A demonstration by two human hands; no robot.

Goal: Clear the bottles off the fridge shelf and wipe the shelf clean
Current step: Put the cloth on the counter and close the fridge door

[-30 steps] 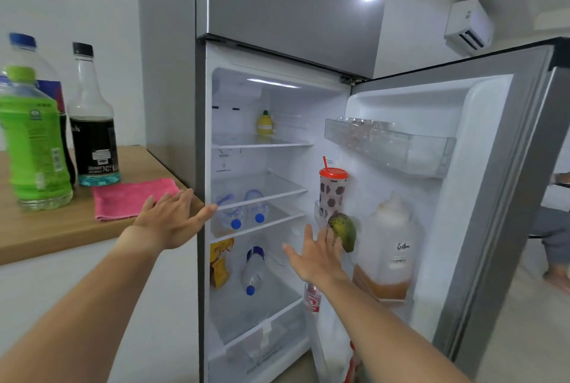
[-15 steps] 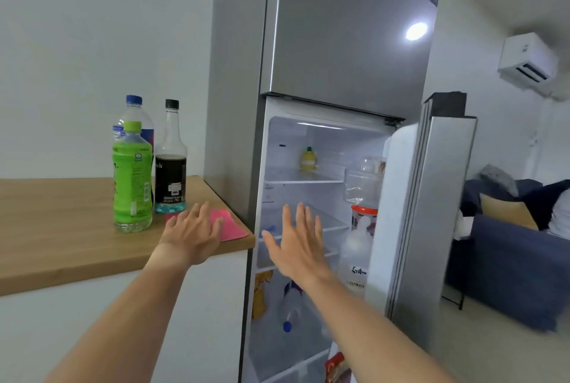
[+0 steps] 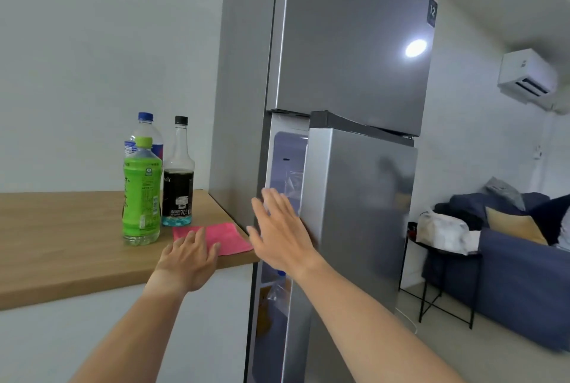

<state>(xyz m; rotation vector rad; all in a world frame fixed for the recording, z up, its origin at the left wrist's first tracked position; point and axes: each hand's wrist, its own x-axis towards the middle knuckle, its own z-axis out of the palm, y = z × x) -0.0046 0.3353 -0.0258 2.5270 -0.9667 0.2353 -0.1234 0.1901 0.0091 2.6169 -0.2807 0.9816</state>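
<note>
While the fridge door (image 3: 357, 228) stands only narrowly ajar, the right hand (image 3: 282, 233) lies flat against its edge, fingers spread and holding nothing. Left of the door, on the wooden counter (image 3: 61, 243), three bottles (image 3: 142, 194) stand upright. The left hand (image 3: 188, 256), open and empty, hovers at the pink cloth (image 3: 226, 236), just in front of them.

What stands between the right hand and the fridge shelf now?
The lower fridge door does. It is almost shut, leaving only a narrow gap at its left edge, and the open right hand is at that edge. The shelf itself is hidden behind it.
</note>
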